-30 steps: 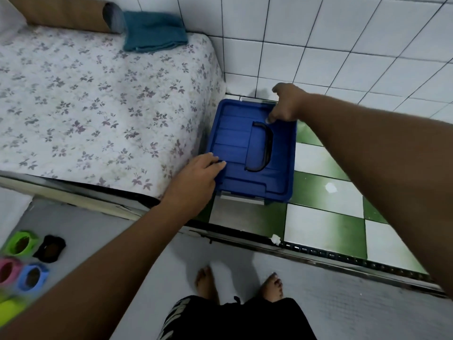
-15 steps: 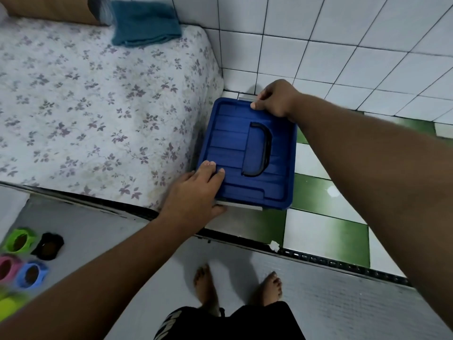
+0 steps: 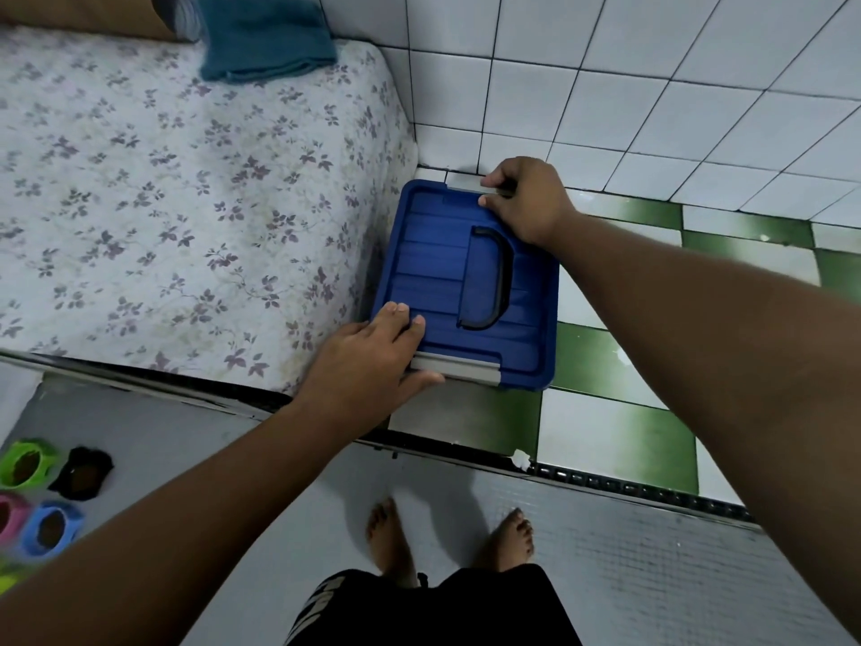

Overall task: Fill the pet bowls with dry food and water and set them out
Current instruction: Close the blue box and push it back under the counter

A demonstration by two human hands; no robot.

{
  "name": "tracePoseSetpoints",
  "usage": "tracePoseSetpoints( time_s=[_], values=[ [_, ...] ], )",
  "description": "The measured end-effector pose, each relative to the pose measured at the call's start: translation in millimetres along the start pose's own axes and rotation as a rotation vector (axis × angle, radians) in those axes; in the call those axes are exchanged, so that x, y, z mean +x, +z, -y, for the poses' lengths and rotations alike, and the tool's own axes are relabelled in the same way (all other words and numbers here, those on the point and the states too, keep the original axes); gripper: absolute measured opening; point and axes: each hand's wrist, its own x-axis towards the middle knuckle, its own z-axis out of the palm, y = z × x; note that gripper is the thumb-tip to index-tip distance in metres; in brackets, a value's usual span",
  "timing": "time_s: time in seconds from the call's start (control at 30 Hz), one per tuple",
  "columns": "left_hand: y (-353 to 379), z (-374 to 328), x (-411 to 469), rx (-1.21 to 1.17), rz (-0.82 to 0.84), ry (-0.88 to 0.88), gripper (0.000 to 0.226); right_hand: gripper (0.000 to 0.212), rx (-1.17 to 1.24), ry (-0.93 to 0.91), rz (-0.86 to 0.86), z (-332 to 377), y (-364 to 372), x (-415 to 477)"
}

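**Figure. Both hands at the latches of the blue bin (image 3: 447,282), which stands on the floor beside the corner of the bed (image 3: 163,202).**

Over the last second we see the right hand (image 3: 526,198) leave the top of the black handle (image 3: 494,277) at the bin's centre. It has gone to the bin's far edge, where its fingers now curl over the far latch (image 3: 463,183). The left hand (image 3: 368,366) has slid to the bin's near edge, fingers on the lid and thumb hooked under the near latch (image 3: 466,368). We read this as unlatching, so filling has not begun. Count: one bin, one handle, two grey latches. Well left of the bin lie the bowls: green (image 3: 25,461), black (image 3: 84,473), pink (image 3: 9,515), blue (image 3: 51,529), and probably a fifth, yellow (image 3: 7,580), blurred at the frame edge.
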Motion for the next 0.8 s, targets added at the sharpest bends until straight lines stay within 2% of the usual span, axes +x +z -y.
tracePoseSetpoints(
  time_s=[0.3, 0.53, 0.67, 0.8],
  values=[
    [0.5, -1.8, -0.2, -0.044, -0.032, -0.036, 0.076, 0.019, -0.056, -0.191, -0.05, -3.7, 4.2, -7.8],
    [-5.3, -6.8, -2.7, -0.064, 0.009, -0.07, 0.072, 0.024, -0.426, -0.341, 0.116, 5.3, -4.6, -9.4],
    [-17.5, -16.3, -1.1, -0.044, 0.124, -0.15, 0.077, 0.039, -0.539, -0.266, 0.201, 14.7, -6.3, -20.5],
    [-30.3, -19.3, 4.1, 0.004, 0.152, -0.157, 0.081, 0.045, -0.46, -0.172, 0.147, 17.1, -7.4, -34.6]
  ],
)
